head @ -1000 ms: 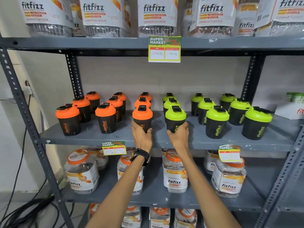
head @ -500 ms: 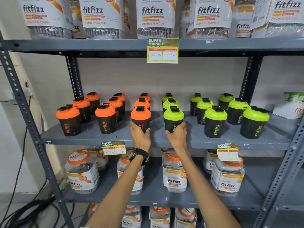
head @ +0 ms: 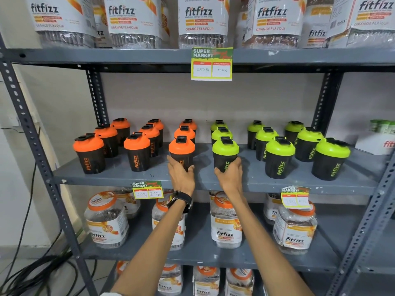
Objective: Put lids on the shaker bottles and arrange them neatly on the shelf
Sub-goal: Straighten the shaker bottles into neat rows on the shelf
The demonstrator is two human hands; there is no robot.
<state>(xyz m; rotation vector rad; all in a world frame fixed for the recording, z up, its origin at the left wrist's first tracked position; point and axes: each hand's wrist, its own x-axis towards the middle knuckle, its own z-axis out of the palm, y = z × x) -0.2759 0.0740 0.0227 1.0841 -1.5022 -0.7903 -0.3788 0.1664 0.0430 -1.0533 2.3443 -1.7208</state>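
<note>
Black shaker bottles with lids stand in rows on the grey middle shelf (head: 132, 178), orange-lidded ones on the left half, green-lidded ones on the right. My left hand (head: 180, 175) wraps the base of the front orange-lidded bottle (head: 181, 150) in the middle. My right hand (head: 229, 176) grips the base of the front green-lidded bottle (head: 225, 152) beside it. Both bottles stand upright on the shelf, a hand's width apart. A black watch sits on my left wrist.
Large fitfizz jars fill the top shelf (head: 128, 56) and the lower shelf (head: 203, 255). Price tags (head: 211, 64) hang from the shelf edges. A white box (head: 378, 139) sits at the far right of the middle shelf. Black cables (head: 27, 272) lie on the floor at left.
Both hands have pushed the two front bottles slightly back on the shelf, still gripping them. The camera has shifted a little.
</note>
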